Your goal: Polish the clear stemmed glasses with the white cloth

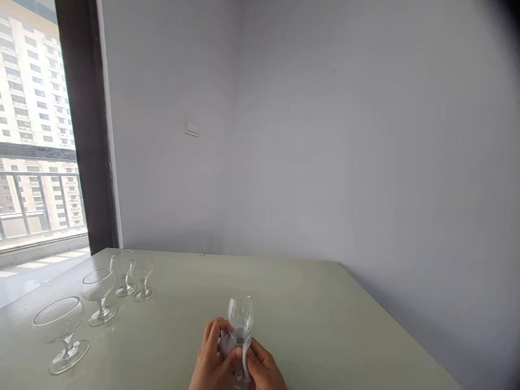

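Near the front edge of the table I hold a small clear stemmed glass (240, 314) upright, its bowl above my fingers. My left hand (215, 355) closes round the glass from the left, with its fingers at the base of the bowl. A pale grey-white cloth (246, 352) is wrapped partly about the stem, pinched between my hands. My right hand (264, 365) grips the cloth and stem from the right. The stem shows in part between my thumbs; the foot is mostly hidden at the bottom of the view.
On the left of the pale green table (309, 314) stand several round-bowled stemmed glasses, the nearest glass (67, 346) close to the left edge. A grey wall (325, 162) borders the table's back and right. A window with a railing (40, 200) is at far left.
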Available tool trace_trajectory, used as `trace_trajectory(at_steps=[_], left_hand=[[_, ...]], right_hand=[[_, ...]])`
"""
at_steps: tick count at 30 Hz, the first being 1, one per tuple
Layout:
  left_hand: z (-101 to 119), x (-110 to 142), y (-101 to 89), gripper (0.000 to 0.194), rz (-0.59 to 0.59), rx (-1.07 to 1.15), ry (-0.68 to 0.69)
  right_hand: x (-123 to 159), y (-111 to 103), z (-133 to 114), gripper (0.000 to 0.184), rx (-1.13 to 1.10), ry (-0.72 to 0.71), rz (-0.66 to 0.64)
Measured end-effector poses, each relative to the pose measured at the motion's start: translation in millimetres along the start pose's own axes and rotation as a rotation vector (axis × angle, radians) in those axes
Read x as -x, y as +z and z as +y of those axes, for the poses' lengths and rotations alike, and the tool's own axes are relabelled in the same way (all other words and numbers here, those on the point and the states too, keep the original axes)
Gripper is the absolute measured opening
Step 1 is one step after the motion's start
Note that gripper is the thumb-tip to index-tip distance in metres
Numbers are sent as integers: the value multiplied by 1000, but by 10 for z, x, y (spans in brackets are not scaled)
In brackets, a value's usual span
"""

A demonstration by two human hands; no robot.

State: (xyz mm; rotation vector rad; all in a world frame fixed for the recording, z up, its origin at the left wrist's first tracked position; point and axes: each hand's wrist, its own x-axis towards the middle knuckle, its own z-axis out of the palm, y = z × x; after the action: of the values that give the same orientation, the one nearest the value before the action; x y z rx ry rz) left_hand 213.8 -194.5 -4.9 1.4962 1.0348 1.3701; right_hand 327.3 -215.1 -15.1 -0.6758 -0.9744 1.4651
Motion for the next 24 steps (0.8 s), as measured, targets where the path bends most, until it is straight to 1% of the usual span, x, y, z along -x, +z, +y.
trace_trajectory(at_steps=[2,4,5,7,9,12,14,15,16,17,19,21,22,24], left_hand=[[17,-30,-57,50,-147,154,-183],[32,-47,-96,65,-297,385,-351],[42,-50,-107,71,-344,489,-407],[67,-46,-114,77,-374,629,-466],[92,-37,-108,73,-367,700,-506],[83,-35,-91,65,-327,731,-527],[29,-52,-76,62,-305,693,-518],[-7,-64,-69,62,-298,662,-506],[-44,-79,-63,64,-287,628,-489],[-74,-95,-59,65,-267,591,-467],[-98,-131,-69,67,-200,511,-414],[-58,-174,-111,66,-122,415,-368],[-17,-199,-143,65,-88,370,-354],[81,-247,-214,61,-28,300,-347]], right_hand=[[27,18,-76,50,24,67,-41],[52,26,-138,52,87,132,-86],[63,26,-165,52,112,173,-105],[81,21,-222,53,138,244,-127],[98,13,-295,53,166,257,-154],[123,12,-427,49,166,268,-234],[137,22,-496,41,221,291,-275],[143,26,-512,34,308,279,-274],[147,25,-515,26,441,248,-257],[148,18,-505,22,602,204,-223],[146,-24,-468,27,941,82,-124],[138,-94,-445,30,1198,-43,-28],[133,-131,-447,30,1271,-103,24],[123,-183,-462,30,1315,-236,117]])
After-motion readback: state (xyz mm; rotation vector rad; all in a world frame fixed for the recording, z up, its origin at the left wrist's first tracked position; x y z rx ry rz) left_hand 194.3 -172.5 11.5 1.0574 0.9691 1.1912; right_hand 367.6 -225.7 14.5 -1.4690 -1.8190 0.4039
